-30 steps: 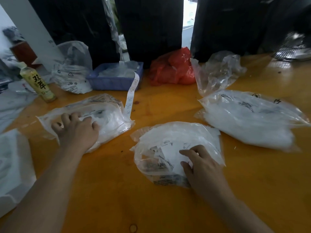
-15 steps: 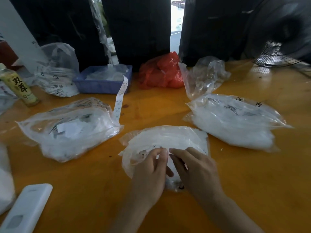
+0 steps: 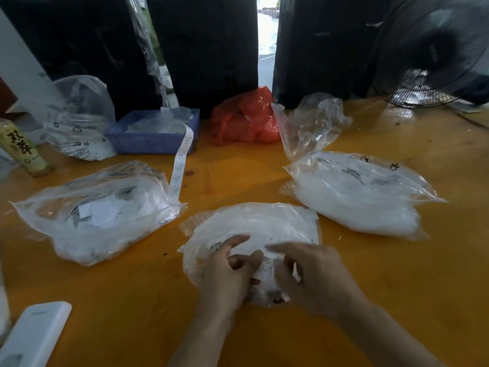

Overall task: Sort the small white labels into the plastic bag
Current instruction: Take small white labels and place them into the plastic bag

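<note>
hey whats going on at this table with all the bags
A person is working at the clear plastic bag nearest them on the orange table. Both the left hand and the right hand grip its near end, where small white labels show. Two fuller bags lie untouched either side.

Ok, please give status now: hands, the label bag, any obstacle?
Left hand and right hand both pinching at centre bag of white labels. Bag flat on table. Nothing blocking.
</note>
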